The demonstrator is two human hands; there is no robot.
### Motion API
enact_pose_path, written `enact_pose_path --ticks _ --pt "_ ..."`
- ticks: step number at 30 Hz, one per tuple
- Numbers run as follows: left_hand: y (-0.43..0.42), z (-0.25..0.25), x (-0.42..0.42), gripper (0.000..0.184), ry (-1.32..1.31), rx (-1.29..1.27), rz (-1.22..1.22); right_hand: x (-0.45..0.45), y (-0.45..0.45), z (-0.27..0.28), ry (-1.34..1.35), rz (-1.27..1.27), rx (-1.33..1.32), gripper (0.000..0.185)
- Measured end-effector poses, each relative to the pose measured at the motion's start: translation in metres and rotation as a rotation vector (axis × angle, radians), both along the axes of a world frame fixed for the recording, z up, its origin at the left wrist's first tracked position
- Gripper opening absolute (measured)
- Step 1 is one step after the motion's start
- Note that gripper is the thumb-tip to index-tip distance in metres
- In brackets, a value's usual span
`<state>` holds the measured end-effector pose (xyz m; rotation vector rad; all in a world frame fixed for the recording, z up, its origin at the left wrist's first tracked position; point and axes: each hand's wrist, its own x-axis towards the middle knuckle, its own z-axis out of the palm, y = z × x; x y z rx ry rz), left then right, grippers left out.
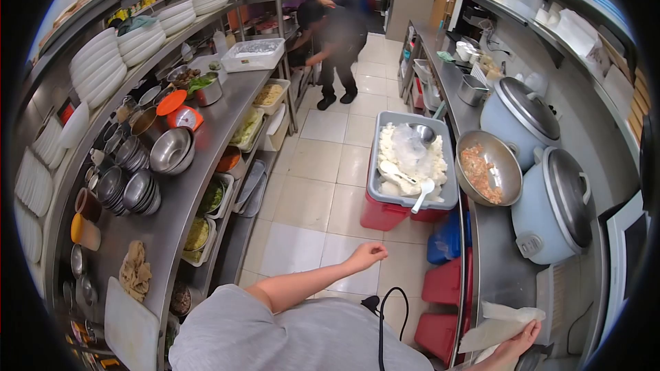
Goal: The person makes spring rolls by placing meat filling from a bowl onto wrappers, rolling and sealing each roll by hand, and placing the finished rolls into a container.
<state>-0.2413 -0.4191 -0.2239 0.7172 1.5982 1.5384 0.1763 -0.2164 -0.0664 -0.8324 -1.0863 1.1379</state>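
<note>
My left hand is held out over the tiled floor, its fingers curled in with nothing seen in them. At the lower right my right hand grips a thin, off-white paper sheet beside the right-hand counter. The sheet hangs in folds to the left of the fingers. Ahead of my left hand, a grey tub holds a white, crumbly food, a clear plastic bag, a metal bowl and a white spoon.
On the right counter are a metal bowl of chopped pinkish food and two large cookers. Red bins sit below. The left steel counter carries metal bowls, an orange scale and a cutting board. Two people stand farther down the aisle.
</note>
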Motion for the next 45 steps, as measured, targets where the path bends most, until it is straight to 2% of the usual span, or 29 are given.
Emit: enact_pose_path --ticks 2,4,9,11,12,13,14,15,17,18,19,20,21,22,24,25,27,29,31,32,34,35,36,37,39,40,43,45 --pt "0.013 0.013 0.015 0.02 0.16 -0.077 -0.076 -0.017 -0.012 0.017 0.011 -0.018 -0.041 0.022" --pt "0.026 0.014 0.023 0.02 0.149 -0.077 -0.086 -0.029 -0.009 0.025 0.036 -0.027 -0.074 0.022" --pt "0.067 0.022 0.018 0.021 0.106 0.026 -0.09 -0.099 0.029 0.006 0.013 0.262 0.0 0.011" --pt "0.08 0.033 0.019 0.027 -0.078 -0.093 -0.161 -0.14 0.032 0.009 0.039 0.395 -0.066 0.008" --pt "0.087 0.036 0.02 0.027 -0.08 -0.1 -0.157 -0.157 0.032 0.013 0.06 0.503 -0.062 0.007" --pt "0.094 0.038 0.022 0.036 -0.058 -0.069 -0.144 -0.172 0.032 0.02 0.118 0.63 -0.091 0.008" --pt "0.101 0.039 0.024 0.045 -0.039 -0.039 -0.132 -0.182 0.036 0.019 0.174 0.674 -0.146 0.01" --pt "0.109 0.038 0.023 0.045 -0.047 -0.046 -0.13 -0.191 0.042 0.015 0.229 0.716 -0.199 0.012" --pt "0.126 0.03 0.018 0.059 -0.231 0.116 -0.193 -0.206 0.054 0.015 0.402 0.854 -0.305 0.016" --pt "0.139 0.007 0.015 0.057 -0.305 0.14 -0.184 -0.21 0.065 0.004 0.475 0.895 -0.368 0.02" --pt "0.144 0.019 0.017 0.057 -0.313 0.14 -0.176 -0.215 0.077 -0.016 0.557 0.865 -0.46 0.024" --pt "0.147 0.045 0.018 0.056 -0.461 0.192 -0.177 -0.218 0.095 -0.049 0.543 0.872 -0.569 0.029" --pt "0.148 0.058 0.02 0.055 -0.611 0.243 -0.175 -0.223 0.102 -0.058 0.529 0.877 -0.682 0.035" --pt "0.155 0.05 0.02 0.054 -0.585 0.25 -0.095 -0.223 0.107 -0.065 0.52 0.882 -0.699 0.035" --pt "0.151 0.065 0.023 0.054 -0.556 0.249 -0.068 -0.231 0.109 -0.072 0.62 0.937 -0.934 0.052" --pt "0.147 0.077 0.024 0.055 -0.517 0.255 -0.057 -0.233 0.109 -0.076 0.613 0.944 -0.949 0.052" --pt "0.133 0.093 0.025 0.053 -0.502 0.223 0.007 -0.243 0.11 -0.095 0.536 0.963 -1.105 0.068" --pt "0.119 0.099 0.021 0.05 -0.536 0.15 0.081 -0.254 0.113 -0.127 0.563 0.999 -1.212 0.063" --pt "0.105 0.099 0.015 0.048 -0.515 0.16 0.162 -0.272 0.103 -0.14 0.219 1.169 -1.156 0.052" --pt "0.096 0.093 0.007 0.045 -0.55 0.178 0.242 -0.278 0.099 -0.146 0.221 1.167 -1.172 0.052" --pt "0.077 0.074 -0.01 0.043 -0.588 0.189 0.319 -0.292 0.091 -0.148 0.243 1.274 -1.164 0.035" --pt "0.067 0.06 -0.022 0.04 -0.623 0.179 0.42 -0.297 0.088 -0.144 0.246 1.269 -1.167 0.035" --pt "0.056 0.044 -0.032 0.039 -0.657 0.169 0.519 -0.302 0.084 -0.139 0.221 1.238 -1.095 0.032" --pt "0.045 0.025 -0.039 0.039 -0.653 0.164 0.511 -0.305 0.079 -0.136 0.202 1.204 -1.02 0.03" --pt "0.02 -0.007 -0.044 0.035 -0.601 0.002 0.483 -0.307 0.077 -0.132 0.266 1.21 -1.005 0.031" --pt "0.006 0.003 -0.036 0.033 -0.532 -0.23 0.492 -0.305 0.075 -0.117 0.278 1.164 -0.936 0.029" --pt "-0.055 -0.081 -0.04 0.03 -0.499 -0.461 0.496 -0.291 0.077 -0.088 0.285 1.057 -0.79 0.028" --pt "-0.094 -0.109 -0.039 0.029 -0.494 -0.581 0.506 -0.272 0.083 -0.086 0.095 0.938 -0.531 0.027"
